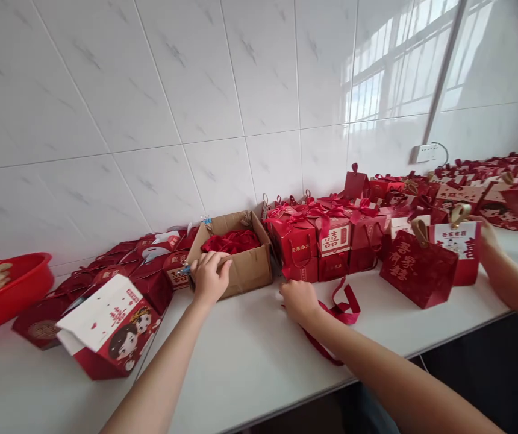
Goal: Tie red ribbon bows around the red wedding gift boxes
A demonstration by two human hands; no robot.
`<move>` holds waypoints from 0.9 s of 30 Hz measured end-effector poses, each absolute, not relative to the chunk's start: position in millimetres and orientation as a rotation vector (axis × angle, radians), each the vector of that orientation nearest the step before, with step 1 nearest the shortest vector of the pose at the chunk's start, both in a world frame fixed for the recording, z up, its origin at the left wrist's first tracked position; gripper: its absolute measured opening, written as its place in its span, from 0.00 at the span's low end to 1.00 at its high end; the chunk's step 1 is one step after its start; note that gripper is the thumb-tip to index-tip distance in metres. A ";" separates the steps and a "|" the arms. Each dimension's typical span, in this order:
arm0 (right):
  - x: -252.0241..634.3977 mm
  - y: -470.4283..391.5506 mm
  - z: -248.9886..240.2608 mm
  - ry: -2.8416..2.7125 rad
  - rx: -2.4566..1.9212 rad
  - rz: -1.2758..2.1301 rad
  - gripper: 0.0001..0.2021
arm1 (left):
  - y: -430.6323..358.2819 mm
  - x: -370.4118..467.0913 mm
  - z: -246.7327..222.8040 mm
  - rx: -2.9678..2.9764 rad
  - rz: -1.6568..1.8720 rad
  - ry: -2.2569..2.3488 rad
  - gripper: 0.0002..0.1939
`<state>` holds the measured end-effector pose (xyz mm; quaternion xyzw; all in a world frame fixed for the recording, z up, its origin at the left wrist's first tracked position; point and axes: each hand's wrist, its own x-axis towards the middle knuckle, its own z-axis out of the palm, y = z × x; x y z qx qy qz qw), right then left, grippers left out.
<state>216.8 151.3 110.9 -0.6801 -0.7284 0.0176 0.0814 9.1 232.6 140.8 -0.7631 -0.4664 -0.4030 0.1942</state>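
Observation:
My left hand [211,274] curls over the near left corner of an open cardboard box [247,272], gripping its rim. Inside the box lies a heap of dark red ribbon [232,242]. My right hand [301,299] is closed low over the white tabletop, on a red ribbon [347,306]; its loops lie on the table beside the wrist and trail toward the front edge. The fingertips are partly hidden. Just behind this hand stand red gift boxes [293,247] tied with bows.
At right, another person's hand [489,244] is beside a red gift bag [419,268] and a second printed one. Many more gift boxes line the tiled wall. A white-topped gift box [109,328] and a red basin [19,295] stand at left.

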 end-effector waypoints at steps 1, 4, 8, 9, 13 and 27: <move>220.4 146.0 114.3 -2.164 -2.012 0.022 0.13 | 231.4 9.0 140.0 -2.149 -1.119 -1.307 0.07; 232.6 128.6 124.5 -2.095 -1.931 -0.065 0.14 | 216.1 8.4 139.1 -2.194 -1.080 -1.286 0.08; 237.6 100.1 128.5 -1.759 -1.509 0.294 0.11 | 159.4 11.3 138.8 -2.177 -1.174 -1.234 0.19; 234.6 91.6 127.1 -1.667 -1.354 0.487 0.12 | 139.9 13.0 137.9 -2.197 -1.242 -1.229 0.19; 208.9 53.2 117.4 -1.455 -0.906 1.133 0.17 | 64.6 20.8 128.7 -2.649 -1.317 -1.218 0.16; 169.3 -17.8 50.0 -1.189 -0.875 1.222 0.17 | -11.9 21.1 82.2 -2.698 -1.679 -1.513 0.05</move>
